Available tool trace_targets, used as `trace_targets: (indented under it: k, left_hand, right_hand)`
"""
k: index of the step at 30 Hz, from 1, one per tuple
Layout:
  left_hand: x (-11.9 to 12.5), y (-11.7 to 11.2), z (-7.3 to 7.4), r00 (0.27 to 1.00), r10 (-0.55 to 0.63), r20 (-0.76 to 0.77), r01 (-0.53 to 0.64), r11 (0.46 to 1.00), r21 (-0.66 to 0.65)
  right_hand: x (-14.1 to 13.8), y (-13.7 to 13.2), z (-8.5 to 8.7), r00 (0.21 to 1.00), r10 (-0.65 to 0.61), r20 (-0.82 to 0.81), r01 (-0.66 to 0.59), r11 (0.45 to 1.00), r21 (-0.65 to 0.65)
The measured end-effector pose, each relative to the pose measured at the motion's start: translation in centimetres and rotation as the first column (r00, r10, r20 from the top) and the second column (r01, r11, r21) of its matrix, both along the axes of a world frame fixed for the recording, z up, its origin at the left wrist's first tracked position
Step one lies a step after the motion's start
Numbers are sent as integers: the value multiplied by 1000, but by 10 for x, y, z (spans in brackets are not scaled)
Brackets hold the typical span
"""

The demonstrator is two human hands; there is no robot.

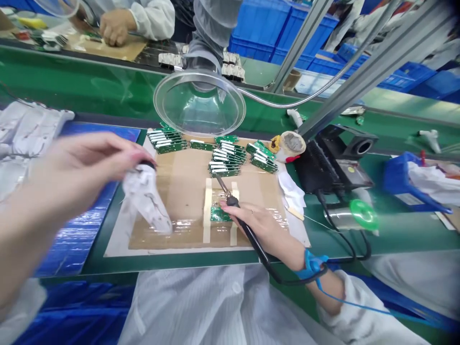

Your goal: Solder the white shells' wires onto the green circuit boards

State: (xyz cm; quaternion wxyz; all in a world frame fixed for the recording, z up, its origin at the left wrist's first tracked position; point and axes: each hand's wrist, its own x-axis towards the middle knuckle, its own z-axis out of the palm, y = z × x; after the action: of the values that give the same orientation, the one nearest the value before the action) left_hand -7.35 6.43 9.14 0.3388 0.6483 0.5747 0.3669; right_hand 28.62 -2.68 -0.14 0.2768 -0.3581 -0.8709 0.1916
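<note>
My left hand (82,165), smeared by motion, pinches the dark top end of a white plastic housing (147,199). The housing tilts down over the left part of the cardboard mat (183,179). Closed around a soldering iron (233,200), my right hand (264,225) lies at the middle right of the mat, the iron's tip pointing up and away. Its fingertips are over the edge of a green circuit board (220,214) between two tape strips (207,211); whether they touch it I cannot tell. Stacks of green boards (228,155) lie at the mat's far side.
A clear fume hood (199,105) hangs over the far edge. On the right are a soldering sponge cup (292,143), a black soldering station (319,163), a solder spool (363,214) and a blue bin (402,182). White housings (30,129) lie left. Across the bench, a co-worker's hand (117,26) works.
</note>
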Motion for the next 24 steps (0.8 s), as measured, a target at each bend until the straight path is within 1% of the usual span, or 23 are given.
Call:
trace_targets:
  k: [1,2,4,5,6,7,9,11,12,13,14,16,18,20,22,24]
  left_hand:
    - [13,-4,-16,995,-66,71,68,997,-32]
    - [25,-7,-33,981,-158,110,166,984,-69]
    - [48,-11,-63,967,-226,115,236,969,-75]
    - [57,-13,-74,964,-251,84,256,965,-60]
    - [63,-15,-82,965,-259,46,260,965,-36]
    - [68,-17,-86,964,-265,5,265,964,-15]
    - [70,-19,-87,961,-271,-53,272,962,-2]
    - [68,-20,-84,963,-262,-71,259,965,-38]
    - [67,-20,-83,965,-250,-75,245,967,-71]
    - [66,-19,-82,970,-232,-80,223,969,-102]
    - [64,-19,-82,974,-209,-90,197,973,-121]
    - [64,-18,-84,977,-185,-107,170,976,-135]
    - [64,-18,-85,974,-214,-77,204,971,-127]
    - [65,-19,-85,953,-302,-3,300,949,-98]
    - [67,-19,-83,911,-407,73,412,907,-83]
    - [70,-20,-79,861,-498,105,508,853,-117]
  right_hand:
    - [-1,1,2,1000,11,3,-11,999,30]
    - [-2,0,3,1000,5,-9,-4,998,60]
    - [-4,-4,5,995,-60,-85,69,992,108]
    - [-5,-8,6,984,-107,-143,125,985,120]
    - [-7,-13,6,965,-169,-202,196,974,117]
    - [-8,-17,6,937,-242,-252,274,956,101]
    - [-12,-24,5,857,-400,-325,437,898,49]
    - [-16,-26,5,752,-534,-386,580,814,5]
    - [-18,-25,5,698,-579,-422,633,774,-13]
    - [-19,-23,5,655,-604,-455,664,747,-34]
    - [-19,-20,4,619,-615,-489,680,731,-59]
    - [-17,-13,4,575,-611,-545,669,734,-117]
    - [-16,-9,4,545,-605,-581,642,747,-175]
    - [-16,-6,2,522,-617,-589,634,743,-216]
    - [-18,-5,-2,517,-613,-597,630,745,-219]
    - [-22,-4,-7,545,-561,-623,592,784,-188]
